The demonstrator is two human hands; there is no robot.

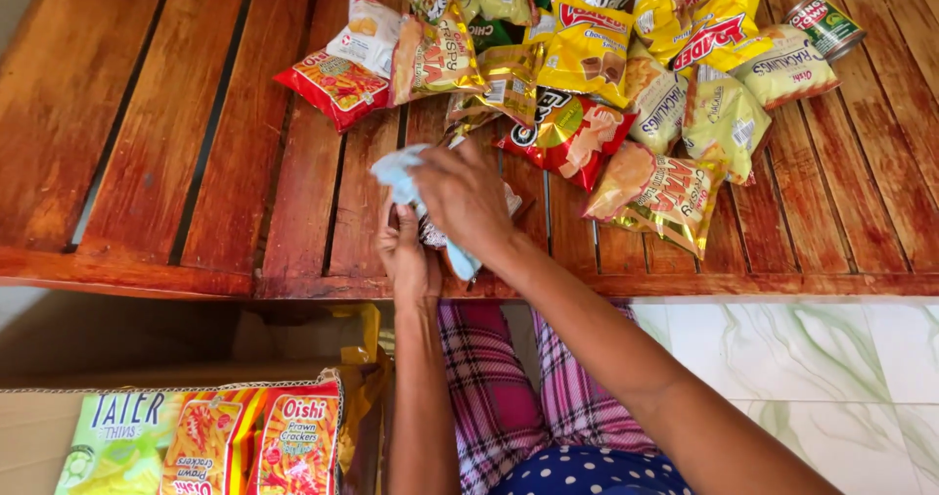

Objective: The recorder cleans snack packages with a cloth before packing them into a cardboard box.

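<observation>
A crinkly pale-blue packet (403, 174) is pinched in the right hand (465, 197) and steadied by the curled left hand (409, 255) near the slatted wooden table's (147, 133) front edge, beside glossy snack bags (577, 74).

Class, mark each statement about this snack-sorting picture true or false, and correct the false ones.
1. The right hand holds a pale blue cloth. True.
2. The heap of snack bags lies on a glass table. False: on a slatted red-brown wooden table.
3. A tin can lies at the heap's right edge. True.
4. The left hand rests on the cardboard box. False: it is at the table's near edge, under the right hand.
</observation>
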